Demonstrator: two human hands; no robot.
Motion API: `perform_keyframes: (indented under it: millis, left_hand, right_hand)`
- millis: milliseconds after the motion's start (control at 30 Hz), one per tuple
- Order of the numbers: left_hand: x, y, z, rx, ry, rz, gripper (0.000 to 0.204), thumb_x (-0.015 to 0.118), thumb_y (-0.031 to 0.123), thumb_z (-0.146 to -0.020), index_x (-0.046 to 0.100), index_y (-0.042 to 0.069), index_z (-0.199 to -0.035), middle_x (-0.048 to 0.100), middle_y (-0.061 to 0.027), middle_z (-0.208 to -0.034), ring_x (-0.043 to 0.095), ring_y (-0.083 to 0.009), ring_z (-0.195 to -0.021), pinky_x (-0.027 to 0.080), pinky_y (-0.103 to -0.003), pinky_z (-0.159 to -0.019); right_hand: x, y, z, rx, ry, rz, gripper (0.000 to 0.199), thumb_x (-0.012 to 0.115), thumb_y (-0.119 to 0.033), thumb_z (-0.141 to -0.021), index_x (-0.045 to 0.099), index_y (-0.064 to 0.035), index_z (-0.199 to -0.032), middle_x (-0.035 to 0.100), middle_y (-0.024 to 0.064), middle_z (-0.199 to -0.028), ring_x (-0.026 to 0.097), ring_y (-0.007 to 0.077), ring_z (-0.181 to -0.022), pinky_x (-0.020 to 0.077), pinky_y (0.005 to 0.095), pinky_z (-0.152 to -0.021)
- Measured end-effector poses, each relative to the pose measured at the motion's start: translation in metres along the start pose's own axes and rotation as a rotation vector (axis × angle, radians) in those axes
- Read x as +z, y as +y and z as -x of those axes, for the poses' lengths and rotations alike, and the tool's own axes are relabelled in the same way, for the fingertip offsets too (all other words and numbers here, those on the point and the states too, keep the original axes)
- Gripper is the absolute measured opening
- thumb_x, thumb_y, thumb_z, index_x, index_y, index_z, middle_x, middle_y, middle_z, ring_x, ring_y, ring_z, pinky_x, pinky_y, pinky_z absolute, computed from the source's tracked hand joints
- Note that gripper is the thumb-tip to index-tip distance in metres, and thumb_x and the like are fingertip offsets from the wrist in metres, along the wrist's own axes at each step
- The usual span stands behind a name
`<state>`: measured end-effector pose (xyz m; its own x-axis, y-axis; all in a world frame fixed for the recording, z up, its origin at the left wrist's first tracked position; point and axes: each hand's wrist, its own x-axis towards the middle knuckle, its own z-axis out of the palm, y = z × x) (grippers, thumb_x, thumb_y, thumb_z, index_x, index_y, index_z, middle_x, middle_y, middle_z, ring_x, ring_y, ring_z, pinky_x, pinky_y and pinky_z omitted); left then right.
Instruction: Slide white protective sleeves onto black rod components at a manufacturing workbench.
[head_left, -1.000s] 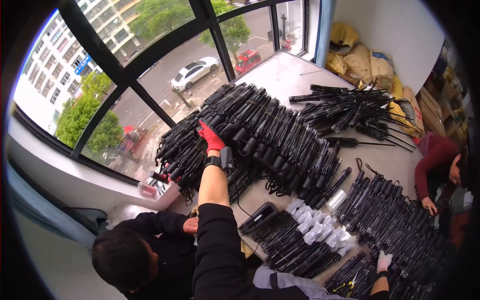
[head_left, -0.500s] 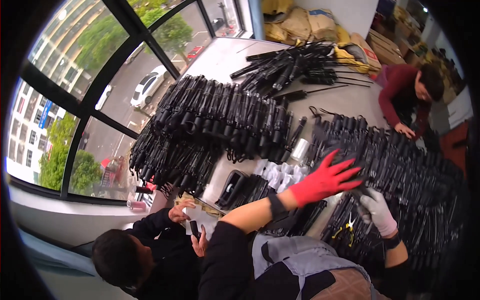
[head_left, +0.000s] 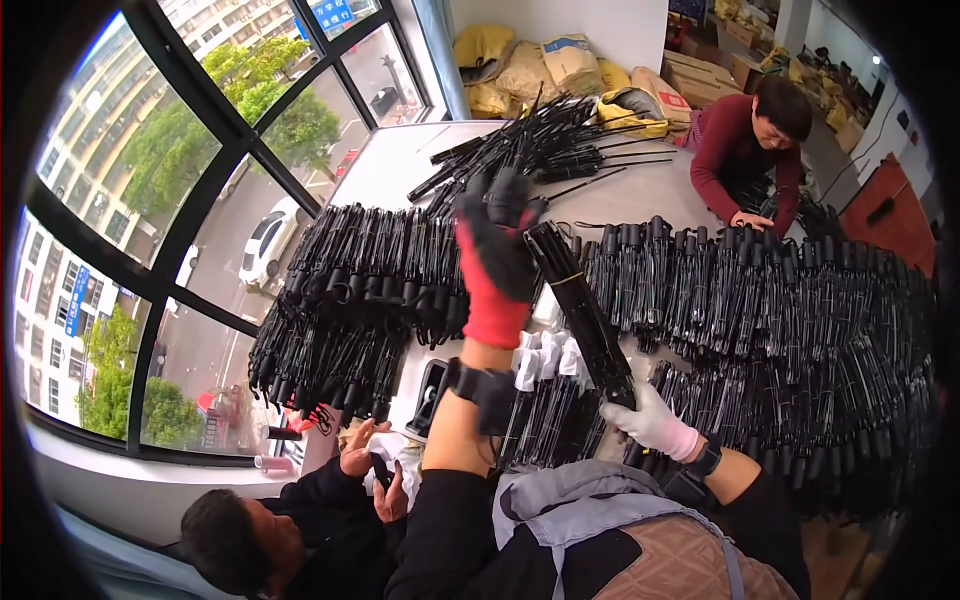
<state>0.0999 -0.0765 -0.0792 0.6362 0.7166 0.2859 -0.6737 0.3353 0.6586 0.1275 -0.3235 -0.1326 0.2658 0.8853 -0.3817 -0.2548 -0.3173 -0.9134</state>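
My right hand (head_left: pixel 645 422), in a white glove, grips the lower end of a bundle of black folding umbrella frames (head_left: pixel 582 315). A thin yellowish band goes round the bundle, which slants up and left above the table. Its upper end is close to my left hand (head_left: pixel 497 250), which wears a red and black glove. That hand is raised, its blurred fingers pointing up and thumb apart, with nothing visible in them. Behind it lie stacked rows of similar black bundles (head_left: pixel 370 255). More rows (head_left: pixel 720 290) cover the table's right side.
A loose black pile (head_left: pixel 530 145) lies on the far table (head_left: pixel 400 160). One person (head_left: pixel 745 150) in dark red leans over the far right side; another (head_left: pixel 290 535) sits close on my left, holding a small dark object. White wrapped pieces (head_left: pixel 548 355) lie near my left forearm. Windows line the left.
My left hand has swung left and turned upward from over the right rows. My right hand has moved left and down, with the bundle now plainly visible in it. The view has shifted.
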Motion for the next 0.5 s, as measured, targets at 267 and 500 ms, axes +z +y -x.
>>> perform_keyframes:
  millis: [267, 500]
  left_hand:
    - [0.003, -0.011, 0.077, -0.459, -0.128, 0.589, 0.052, 0.051, 0.042, -0.097, 0.048, 0.000, -0.127, 0.058, -0.0165, -0.125, 0.061, -0.0304, -0.108, 0.049, -0.048, -0.095]
    - [-0.021, -0.002, 0.090, -0.457, 0.053, -0.357, 0.034, 0.068, 0.013, -0.088, 0.055, 0.004, -0.118, 0.063, -0.0020, -0.091, 0.061, -0.0109, -0.079, 0.052, -0.026, -0.070]
  right_hand:
    - [0.010, -0.019, -0.010, 0.106, -0.401, -0.576, 0.025, 0.059, -0.020, -0.091, 0.053, -0.0002, -0.106, 0.060, 0.0086, -0.080, 0.060, 0.0132, -0.070, 0.0479, 0.0241, -0.058]
    - [-0.013, -0.063, -0.056, -0.567, 0.363, 0.534, 0.032, 0.063, -0.014, -0.087, 0.051, 0.0019, -0.112, 0.065, 0.0139, -0.087, 0.065, 0.0225, -0.072, 0.0540, 0.0336, -0.070]
